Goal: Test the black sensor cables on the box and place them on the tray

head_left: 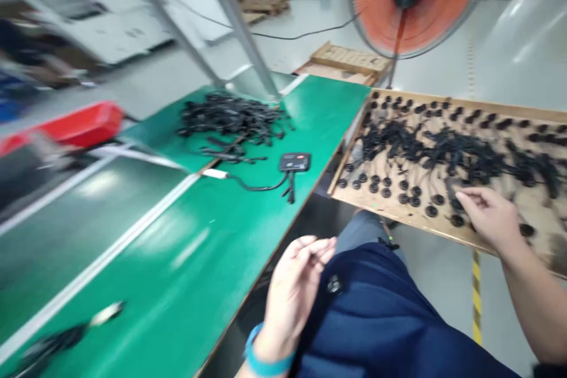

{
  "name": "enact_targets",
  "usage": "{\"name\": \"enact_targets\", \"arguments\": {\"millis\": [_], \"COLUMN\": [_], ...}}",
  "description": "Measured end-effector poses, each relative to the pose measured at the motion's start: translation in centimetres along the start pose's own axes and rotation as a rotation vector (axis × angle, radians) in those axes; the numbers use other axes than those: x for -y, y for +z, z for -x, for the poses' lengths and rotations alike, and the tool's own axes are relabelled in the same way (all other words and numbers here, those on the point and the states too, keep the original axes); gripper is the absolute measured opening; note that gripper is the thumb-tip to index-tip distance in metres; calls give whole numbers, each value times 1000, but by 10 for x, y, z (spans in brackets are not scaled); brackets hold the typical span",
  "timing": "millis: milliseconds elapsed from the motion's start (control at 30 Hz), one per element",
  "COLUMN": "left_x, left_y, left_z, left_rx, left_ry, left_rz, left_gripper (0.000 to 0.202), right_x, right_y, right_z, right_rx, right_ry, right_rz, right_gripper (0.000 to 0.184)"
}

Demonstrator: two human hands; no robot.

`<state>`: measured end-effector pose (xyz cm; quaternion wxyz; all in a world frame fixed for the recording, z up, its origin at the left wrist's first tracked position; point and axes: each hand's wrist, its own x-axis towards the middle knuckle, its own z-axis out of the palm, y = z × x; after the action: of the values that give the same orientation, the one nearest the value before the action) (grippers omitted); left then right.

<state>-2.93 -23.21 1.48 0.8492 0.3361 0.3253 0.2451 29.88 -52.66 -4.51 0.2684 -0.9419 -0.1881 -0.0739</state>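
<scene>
My left hand [296, 283], with a teal band at its wrist, hovers above my lap beside the green table's edge. Its fingers are curled in toward the thumb, and nothing shows between them. Over the near side of a wooden tray [390, 208], my right hand [492, 220] has thumb and fingers pinched together. Its fingertips are by black cables with round ends [432, 211]; blur hides whether one is between them. A small black box [295, 162] with short leads lies on the green table [208, 248], joined by a black cable to a white connector [215, 173].
A pile of black cables [233, 121] lies at the table's far end. Another cable bundle [57, 339] is at near left. A red bin [84, 127] stands beyond the table's left side. An orange fan [381, 9] stands behind the tray. Metal posts [243, 29] rise from the table.
</scene>
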Motion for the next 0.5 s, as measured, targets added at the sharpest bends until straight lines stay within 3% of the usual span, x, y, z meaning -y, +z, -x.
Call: {"name": "enact_targets", "arguments": {"millis": [133, 233, 333, 433, 500], "left_x": [4, 3, -1, -7, -11], "left_y": [23, 29, 22, 3, -10], "left_z": [-5, -1, 1, 3, 12], "left_rx": [116, 177, 182, 203, 260], "left_ry": [77, 95, 119, 66, -45], "left_rz": [106, 181, 212, 187, 130], "left_gripper": [32, 32, 32, 35, 43], "right_x": [126, 190, 209, 198, 187], "right_y": [45, 65, 77, 76, 60], "right_z": [54, 88, 92, 73, 59], "right_rx": [278, 413, 519, 619, 707], "right_ry": [-706, -918, -932, -868, -781], "right_rz": [-523, -709, -789, -733, -670], "right_gripper": [17, 21, 9, 7, 12]}}
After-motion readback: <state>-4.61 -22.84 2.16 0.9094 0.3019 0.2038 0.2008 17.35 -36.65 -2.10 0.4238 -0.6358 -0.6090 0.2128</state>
